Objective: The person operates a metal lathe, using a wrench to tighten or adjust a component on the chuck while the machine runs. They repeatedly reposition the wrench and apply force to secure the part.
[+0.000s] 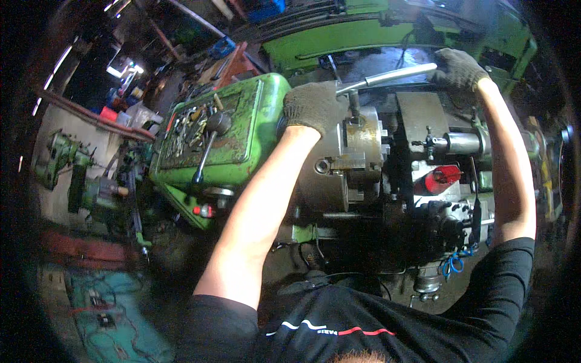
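Observation:
A lathe chuck (363, 142) sits in front of me, with thick metal jaws on its face. The dark shaft of a chuck key (354, 104) stands in its upper side. From the key's head a long silver handle (399, 75) slants up to the right. My left hand (311, 109), in a dark knitted glove, is closed around the handle's left end, beside the key's head. At the handle's right end my right hand (461, 69), gloved alike, has its fingers curled against the tip; the glove partly hides the hold.
Left of the chuck, the green headstock (266, 121) carries loose small tools and a black-knobbed lever (209, 151). A red container (440, 179) rests on the carriage, near the tool post (451, 224). Another green machine (363, 36) stands behind. Blue tubing (452, 264) hangs at lower right.

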Motion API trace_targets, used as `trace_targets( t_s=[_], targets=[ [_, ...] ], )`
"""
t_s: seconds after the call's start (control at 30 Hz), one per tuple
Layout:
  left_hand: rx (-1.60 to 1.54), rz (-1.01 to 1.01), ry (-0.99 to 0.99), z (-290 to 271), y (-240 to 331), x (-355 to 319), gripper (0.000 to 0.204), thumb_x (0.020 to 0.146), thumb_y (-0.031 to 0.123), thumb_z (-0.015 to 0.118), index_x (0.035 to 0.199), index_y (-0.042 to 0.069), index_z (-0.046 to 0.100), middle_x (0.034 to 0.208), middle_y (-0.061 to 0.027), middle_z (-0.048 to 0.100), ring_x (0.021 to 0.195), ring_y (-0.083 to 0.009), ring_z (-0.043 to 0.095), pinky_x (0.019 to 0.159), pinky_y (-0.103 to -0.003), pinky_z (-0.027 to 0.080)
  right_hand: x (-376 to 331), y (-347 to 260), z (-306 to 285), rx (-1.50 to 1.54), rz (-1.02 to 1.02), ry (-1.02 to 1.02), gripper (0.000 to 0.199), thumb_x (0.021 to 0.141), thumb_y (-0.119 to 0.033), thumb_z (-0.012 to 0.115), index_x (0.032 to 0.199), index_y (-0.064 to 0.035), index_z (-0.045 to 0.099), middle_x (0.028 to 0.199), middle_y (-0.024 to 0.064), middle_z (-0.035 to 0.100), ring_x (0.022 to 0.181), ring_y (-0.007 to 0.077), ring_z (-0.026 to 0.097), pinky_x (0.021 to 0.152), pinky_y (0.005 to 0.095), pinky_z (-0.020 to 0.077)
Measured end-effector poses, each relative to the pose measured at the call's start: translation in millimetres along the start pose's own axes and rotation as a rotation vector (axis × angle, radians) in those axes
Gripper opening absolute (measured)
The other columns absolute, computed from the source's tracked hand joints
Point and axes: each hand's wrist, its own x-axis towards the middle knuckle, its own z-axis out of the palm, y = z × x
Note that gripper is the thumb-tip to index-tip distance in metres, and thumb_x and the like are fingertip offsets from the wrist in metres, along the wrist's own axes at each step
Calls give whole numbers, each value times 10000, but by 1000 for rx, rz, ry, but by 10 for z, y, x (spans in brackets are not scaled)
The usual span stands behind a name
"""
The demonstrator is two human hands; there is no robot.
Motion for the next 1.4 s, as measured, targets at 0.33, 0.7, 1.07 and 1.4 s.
trace_targets(
  t_s=[0.33, 0.7, 1.07, 1.4],
  targets=[
    [23, 623, -11, 372, -497, 1020, 277, 881, 395, 664, 1002, 205, 826, 1016, -156, 808, 965, -391, 784, 861, -531, 617, -1659, -1803, -925, -234, 456, 28, 476, 998, -537, 723, 1073, -67, 712, 980, 218, 742, 940, 470, 734, 793, 571, 565],
    [-30, 733, -41, 276, -399, 1028, 329, 876, 370, 666, 1075, 179, 846, 1059, -169, 821, 1044, -360, 799, 915, -514, 626, -2008, -2760, -1211, -228, 539, 112, 398, 859, -330, 884, 1133, -85, 732, 989, 191, 748, 972, 412, 742, 826, 522, 574],
    [-79, 579, -192, 52, -565, 591, 608, 1032, 687, 513, 1178, 139, 731, 1122, -200, 784, 1087, -439, 744, 923, -555, 588, -1199, -1290, -785, -329, 228, 16, 341, 878, -270, 756, 1176, -105, 761, 1127, 157, 738, 1093, 356, 724, 940, 489, 603],
    [19, -131, -179, -248, 562, -650, 423, 1023, 362, 677, 1163, -36, 707, 952, -292, 775, 897, -498, 786, 859, -573, 629, 888, -266, 264, -37, -204, 306, 206, 751, -165, 801, 906, -33, 772, 1015, 249, 726, 1091, 431, 719, 978, 532, 589]
  ],
)
